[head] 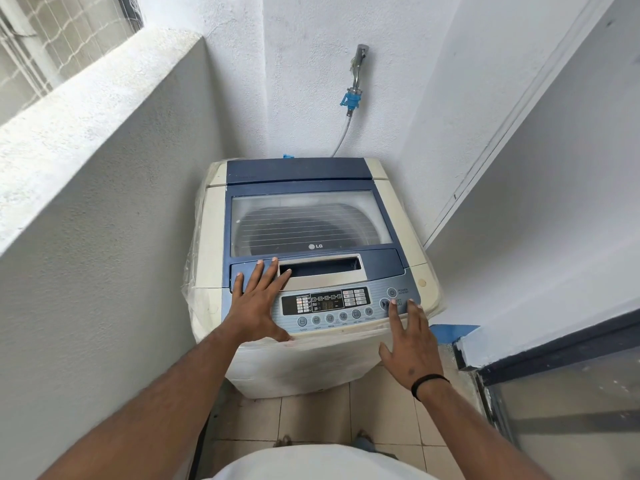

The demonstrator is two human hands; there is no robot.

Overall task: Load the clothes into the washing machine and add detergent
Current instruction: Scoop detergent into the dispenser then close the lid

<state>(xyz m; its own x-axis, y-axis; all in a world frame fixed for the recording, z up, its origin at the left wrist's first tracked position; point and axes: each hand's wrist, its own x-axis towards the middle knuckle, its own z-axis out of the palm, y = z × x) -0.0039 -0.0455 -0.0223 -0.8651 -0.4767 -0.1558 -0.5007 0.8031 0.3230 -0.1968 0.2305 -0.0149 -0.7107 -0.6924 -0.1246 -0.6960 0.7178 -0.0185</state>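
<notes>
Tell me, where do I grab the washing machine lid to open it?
Grab the lid by its recessed handle at the front edge. Slip your fingers in from the front and lift; the hinge seems to be at the back, judging by the seam there. The left hand rests flat beside it.

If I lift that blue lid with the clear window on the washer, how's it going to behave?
The blue-framed lid with clear window probably stays stiff, being framed hard plastic. A seam across its rear suggests it folds rather than lifting free. The recessed handle beside the left hand should give a secure hold.

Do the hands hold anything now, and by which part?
Nothing is held. The left hand rests flat on the washing machine lid; the right hand is open.
</notes>
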